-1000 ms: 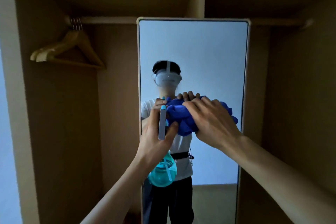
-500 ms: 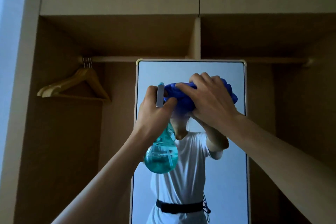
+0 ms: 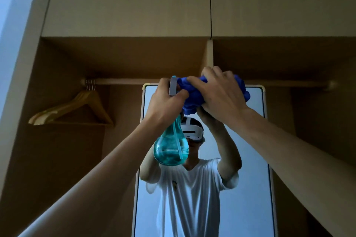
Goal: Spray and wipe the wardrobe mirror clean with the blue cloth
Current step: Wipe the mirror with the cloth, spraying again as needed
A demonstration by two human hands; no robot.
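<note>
blue cloth (image 3: 194,94) under right hand (image 3: 221,96) — bunched

Both raised hands crowd the top edge of the wardrobe mirror (image 3: 248,188): the left hand (image 3: 165,102) gripping a teal spray bottle (image 3: 171,148) and the right hand (image 3: 221,96) pressing a bunched blue cloth (image 3: 192,92) block the upper-left corner and the top middle. The hanging rail (image 3: 123,81) runs just above that edge, with wooden hangers (image 3: 77,109) filling the left bay under it. The glass along the right edge and down toward the lower right corner lies open, crossed only by the right forearm; the right bay beside the mirror stands clear.
</note>
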